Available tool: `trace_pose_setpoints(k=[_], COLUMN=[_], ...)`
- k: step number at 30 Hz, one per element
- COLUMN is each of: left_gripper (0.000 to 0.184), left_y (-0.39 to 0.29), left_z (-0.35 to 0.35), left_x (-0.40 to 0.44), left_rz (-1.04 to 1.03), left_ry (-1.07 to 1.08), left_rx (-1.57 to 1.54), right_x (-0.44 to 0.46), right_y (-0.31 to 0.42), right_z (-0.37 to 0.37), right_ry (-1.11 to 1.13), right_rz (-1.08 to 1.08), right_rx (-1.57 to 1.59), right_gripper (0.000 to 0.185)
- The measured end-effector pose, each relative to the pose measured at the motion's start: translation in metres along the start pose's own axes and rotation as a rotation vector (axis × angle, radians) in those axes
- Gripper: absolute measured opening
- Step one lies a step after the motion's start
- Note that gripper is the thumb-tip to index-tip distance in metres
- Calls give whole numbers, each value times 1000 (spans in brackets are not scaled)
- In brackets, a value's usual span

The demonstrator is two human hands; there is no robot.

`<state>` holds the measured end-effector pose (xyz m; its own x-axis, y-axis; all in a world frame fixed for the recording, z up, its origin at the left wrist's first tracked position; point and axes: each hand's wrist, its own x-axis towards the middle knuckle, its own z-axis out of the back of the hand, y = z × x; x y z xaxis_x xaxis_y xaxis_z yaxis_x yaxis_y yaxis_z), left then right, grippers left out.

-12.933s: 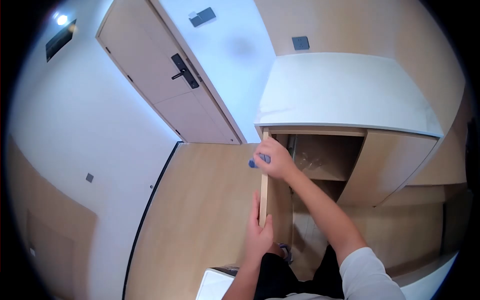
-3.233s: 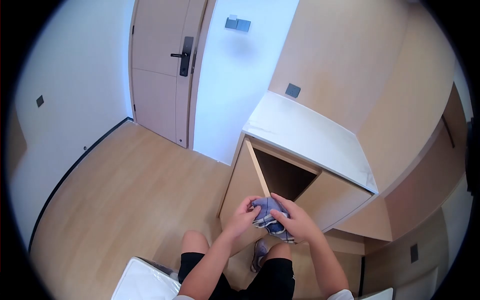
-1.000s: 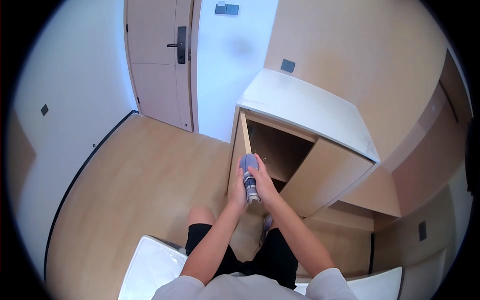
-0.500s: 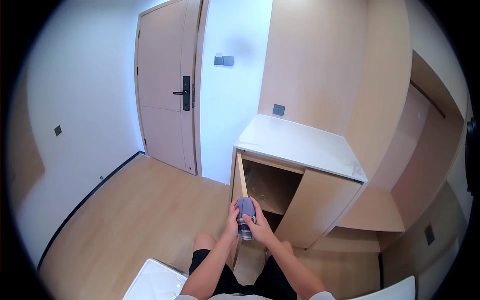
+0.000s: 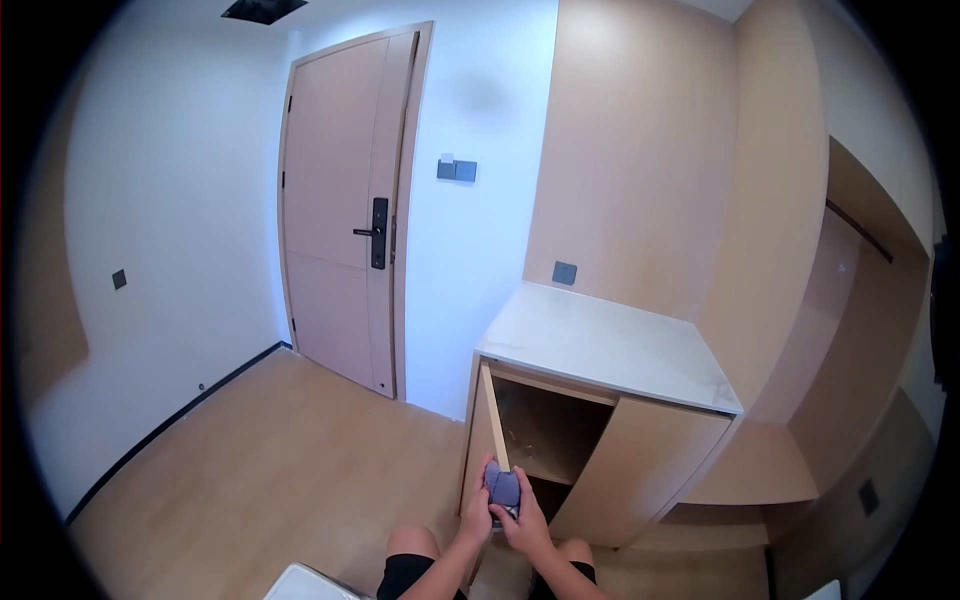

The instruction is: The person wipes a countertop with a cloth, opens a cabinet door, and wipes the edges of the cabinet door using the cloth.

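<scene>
Left hand (image 5: pixel 477 513) and right hand (image 5: pixel 528 522) noted at the near side of the cabinet (image 5: pixel 568 515), closed around a blue-grey cloth bundle (image 5: pixel 502 485) from either side. Fingers wrap its flanks; thumbs press in at its near end. The bundle lies between the palms, in line with the edge of the open cabinet door (image 5: pixel 497 425); contact with that edge cannot be confirmed. Right cabinet door (image 5: pixel 645 465) found shut. Pale stone-look top (image 5: pixel 600 340) spans the cabinet. Room door (image 5: pixel 335 200) with black handle (image 5: pixel 378 233) stands at far left; wall socket (image 5: pixel 565 273) sits above the top's far edge
</scene>
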<state>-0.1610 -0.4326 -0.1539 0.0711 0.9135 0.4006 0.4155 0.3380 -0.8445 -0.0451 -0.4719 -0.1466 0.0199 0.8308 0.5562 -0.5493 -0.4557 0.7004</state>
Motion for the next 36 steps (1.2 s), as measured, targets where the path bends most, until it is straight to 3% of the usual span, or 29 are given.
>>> trace_pose_setpoints(k=[5,8,11,12,13,15,19,23,24,27,32,35,36], left_gripper=[60,68,64,50,49,46,42,39,45,54,63,64,65], left_y=[36,30,28,19,33,43,30,15,8,5,-3,11,12], left_z=[16,11,13,10,14,20,31,22,20,17,24,31,30], left_x=[-23,-1,-1,1,7,-1,16,31,35,51,64,70,72], left_rz=[51,-154,-80,-4,12,82,77,0,72,32,63,106,152], left_ry=[57,18,-36,-99,-110,-90,-47,41,29,54,130,80,152], left_rx=[-135,71,60,-44,-60,-22,52,-187,-227,-224,-420,-414,-285], right_x=[-11,-1,-8,-4,2,7,32,54,58,83,116,143,158], right_y=[9,-2,1,3,4,9,9,16,25,32,59,75,72], right_z=[4,0,1,1,2,2,2,4,7,17,44,46,45], right_ry=[-6,-4,-9,-15,-15,-33,-122,-43,4,165,336,349,347], right_rz=[-97,-16,46,68,87,-80,-75,-103,-215,-286,-72,41,31], right_rx=[137,158,124,110,98,262,293,399,472,565,305,225,181], right_gripper=[76,74,60,55,51,41,34,20,17,16,15,16,15])
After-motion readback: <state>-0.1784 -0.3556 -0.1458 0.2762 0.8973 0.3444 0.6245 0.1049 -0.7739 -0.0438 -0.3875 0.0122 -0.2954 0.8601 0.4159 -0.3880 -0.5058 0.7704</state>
